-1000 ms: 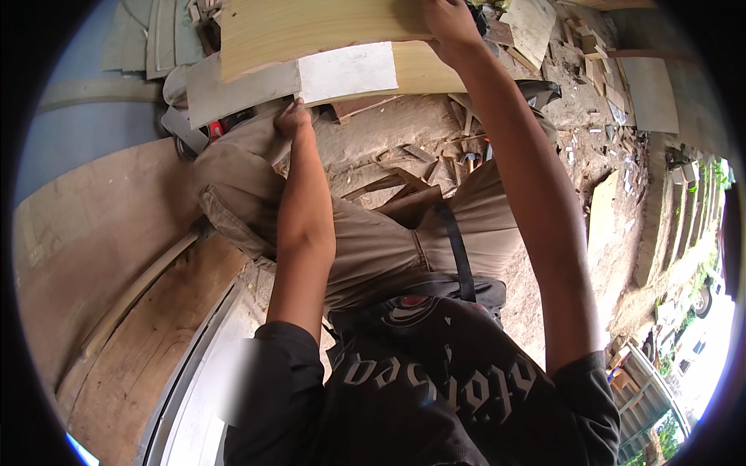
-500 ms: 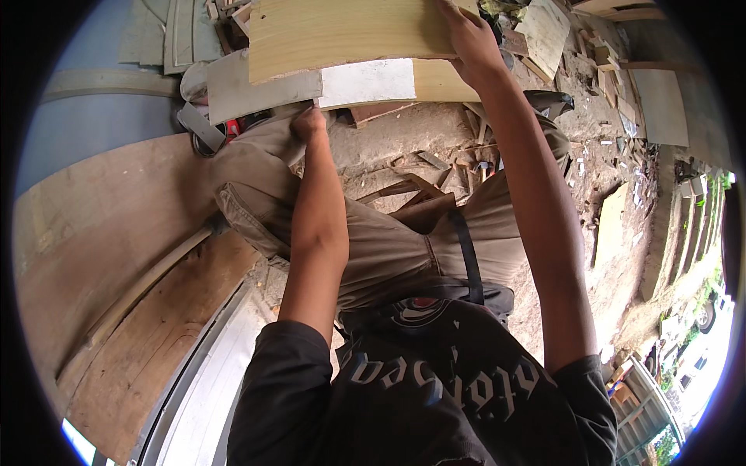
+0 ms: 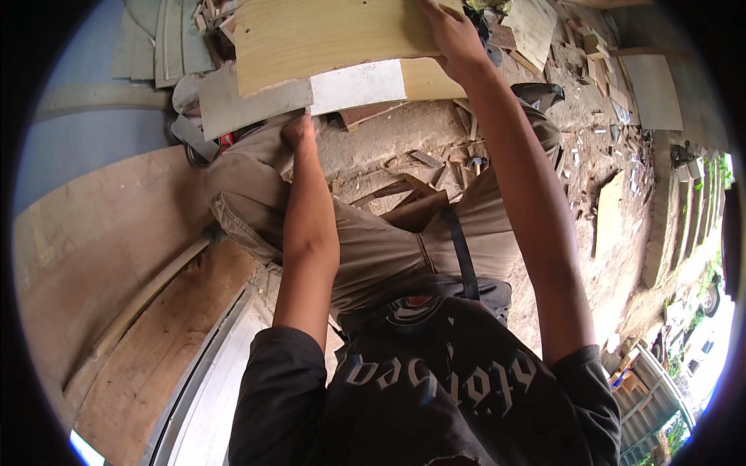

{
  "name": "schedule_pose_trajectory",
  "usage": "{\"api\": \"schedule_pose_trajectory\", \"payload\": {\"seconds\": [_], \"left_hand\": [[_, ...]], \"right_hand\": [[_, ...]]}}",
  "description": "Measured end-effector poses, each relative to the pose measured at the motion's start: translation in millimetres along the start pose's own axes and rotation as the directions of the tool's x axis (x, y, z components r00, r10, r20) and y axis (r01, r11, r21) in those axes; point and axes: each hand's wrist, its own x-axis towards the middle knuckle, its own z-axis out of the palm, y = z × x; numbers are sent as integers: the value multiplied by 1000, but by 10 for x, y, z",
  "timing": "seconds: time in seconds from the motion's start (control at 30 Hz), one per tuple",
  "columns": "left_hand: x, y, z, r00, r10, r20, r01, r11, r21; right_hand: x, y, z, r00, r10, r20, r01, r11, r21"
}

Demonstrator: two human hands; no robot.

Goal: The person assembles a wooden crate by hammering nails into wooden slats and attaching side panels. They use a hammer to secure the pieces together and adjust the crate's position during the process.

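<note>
Since a second ago, your pale wooden board (image 3: 326, 35) has slid rightward at twelve o'clock, now lying across your knees with its long axis running nine to three, its right end tipped slightly up. Beneath it sits a grey-and-white panel (image 3: 311, 93). Your right hand (image 3: 454, 39) presses flat on the board's right end; your left hand (image 3: 299, 130) grips the panel's lower edge, hands well apart.

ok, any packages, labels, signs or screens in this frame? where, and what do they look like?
No packages, signs or screens.
Pale rounded lettering on the person's black T-shirt, bottom centre.
White rectangular patch on the pale yellow wooden board, top centre; blank as far as visible.
</note>
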Motion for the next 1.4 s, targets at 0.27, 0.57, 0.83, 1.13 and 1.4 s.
{"api": "schedule_pose_trajectory", "payload": {"seconds": [0.27, 0.57, 0.83, 1.13, 1.4], "left_hand": [[19, 6, 116, 999, 38, -7, -38, 997, 68], [58, -28, -102, 992, 73, 103, -75, 997, 14], [93, -84, 75, 991, 132, -8, -130, 983, 133], [334, 60, 198, 940, 300, -162, -106, 708, 698], [-187, 479, 460, 867, 494, 69, -278, 363, 889]], "right_hand": [[34, 66, 131, 997, 78, -5, -78, 987, -138], [-140, -75, 52, 996, 56, -68, -51, 996, 67], [-4, -73, 72, 995, -15, -101, 4, 993, -117], [386, -193, 64, 998, -22, -56, 16, 995, -97], [624, -225, 96, 996, -52, -69, 43, 991, -128]]}}
